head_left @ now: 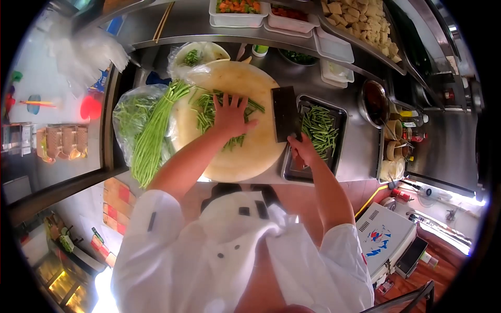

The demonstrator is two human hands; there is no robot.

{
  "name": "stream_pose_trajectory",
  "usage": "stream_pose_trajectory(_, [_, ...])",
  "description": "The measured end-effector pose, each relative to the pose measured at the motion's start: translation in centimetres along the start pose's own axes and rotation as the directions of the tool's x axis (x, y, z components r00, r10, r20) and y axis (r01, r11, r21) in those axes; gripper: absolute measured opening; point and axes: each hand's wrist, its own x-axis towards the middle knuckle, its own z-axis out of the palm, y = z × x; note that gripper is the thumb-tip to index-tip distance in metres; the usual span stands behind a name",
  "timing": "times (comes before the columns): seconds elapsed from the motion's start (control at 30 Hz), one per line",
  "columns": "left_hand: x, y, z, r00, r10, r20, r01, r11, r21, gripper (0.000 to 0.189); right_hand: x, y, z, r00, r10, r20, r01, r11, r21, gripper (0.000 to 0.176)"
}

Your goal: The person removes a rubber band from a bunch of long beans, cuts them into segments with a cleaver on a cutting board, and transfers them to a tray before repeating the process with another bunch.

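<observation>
My left hand (229, 116) lies with fingers spread over cut green stalk pieces (204, 108) on a round cutting board (250, 159). My right hand (302, 150) grips the handle of a dark cleaver (285, 113), whose broad blade is over the board's right edge. A long bundle of uncut green stalks (151, 141) rests along the left side of the board, partly on a clear plastic bag (122, 117). Right of the cleaver, a dark rectangular tray (299, 171) contains more cut green pieces (319, 128).
Behind the board stand a bowl (213, 50) with chopped greens and a green-labelled container (260, 50). A steel shelf (188, 32) above carries tubs of diced vegetables (238, 7) and a tray of pale cubes (360, 21). A metal bowl (373, 103) of dark sauce sits at right.
</observation>
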Motion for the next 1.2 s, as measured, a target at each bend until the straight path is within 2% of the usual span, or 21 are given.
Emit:
stream_pose_trajectory(0.07, [-1.5, 0.0, 0.4, 0.999, 0.037, -0.039, -0.037, 0.999, -0.005, 0.096, 1.1, -0.7, 0.7, 0.999, 0.021, 0.035, -0.020, 0.999, -0.036, 0.025])
stream_pose_trajectory(0.13, [-2.5, 0.0, 0.8, 0.985, 0.099, -0.143, -0.104, 0.994, -0.026, 0.095, 1.7, -1.5, 2.0, 0.997, 0.035, 0.063, -0.032, 0.998, -0.051, 0.025])
stream_pose_trajectory(0.17, [-2.7, 0.0, 0.8, 0.985, 0.102, -0.138, -0.107, 0.994, -0.030, 0.095, 1.5, -1.9, 3.0, 0.994, 0.052, 0.093, -0.045, 0.997, -0.070, 0.025])
stream_pose_trajectory(0.23, [-2.8, 0.2, 0.9, 0.961, 0.080, -0.263, -0.114, 0.987, -0.116, 0.089, 0.5, -3.4, 5.6, 0.990, 0.063, 0.123, -0.054, 0.996, -0.075, 0.025])
stream_pose_trajectory(0.27, [-2.8, 0.2, 1.3, 0.962, 0.083, -0.259, -0.117, 0.986, -0.120, 0.089, 0.3, -3.7, 7.0, 0.985, 0.068, 0.160, -0.056, 0.995, -0.081, 0.025])
stream_pose_trajectory(0.33, [-2.5, 0.1, 2.4, 0.918, 0.044, -0.395, -0.106, 0.985, -0.137, 0.082, 0.2, -2.3, 9.6, 0.982, 0.060, 0.177, -0.048, 0.996, -0.074, 0.025])
stream_pose_trajectory(0.4, [-2.4, 0.1, 3.0, 0.894, 0.031, -0.448, -0.110, 0.982, -0.152, 0.076, -0.1, -1.5, 11.8, 0.979, 0.047, 0.200, -0.034, 0.997, -0.065, 0.025])
stream_pose_trajectory(0.43, [-2.3, 0.1, 3.2, 0.867, 0.016, -0.499, -0.114, 0.979, -0.167, 0.069, -0.4, -1.2, 12.8, 0.977, 0.030, 0.212, -0.033, 0.999, 0.008, 0.025])
stream_pose_trajectory(0.47, [-2.2, 0.1, 3.2, 0.868, 0.016, -0.497, -0.112, 0.980, -0.165, 0.069, -0.5, -1.0, 13.6, 0.975, 0.012, 0.224, -0.031, 0.996, 0.080, 0.024])
stream_pose_trajectory(0.53, [-2.1, 0.3, 3.3, 0.843, -0.025, -0.537, -0.137, 0.956, -0.261, 0.058, -0.6, -1.0, 14.5, 0.972, 0.012, 0.234, -0.034, 0.995, 0.089, 0.023])
stream_pose_trajectory(0.77, [-1.8, 1.1, 2.4, 0.854, -0.020, -0.520, -0.157, 0.943, -0.295, 0.050, 0.2, -0.5, 14.4, 0.957, -0.012, 0.289, -0.032, 0.988, 0.149, 0.020])
stream_pose_trajectory(1.0, [-1.9, 5.3, 0.9, 0.863, 0.018, -0.505, -0.138, 0.970, -0.201, 0.049, -0.5, 0.5, 11.0, 0.935, -0.019, 0.354, -0.096, 0.948, 0.303, 0.022])
stream_pose_trajectory(1.2, [-0.6, 11.8, 0.5, 0.860, 0.088, -0.502, -0.196, 0.966, -0.166, 0.049, -2.3, 1.6, 4.9, 0.943, -0.032, 0.331, -0.074, 0.950, 0.303, 0.024])
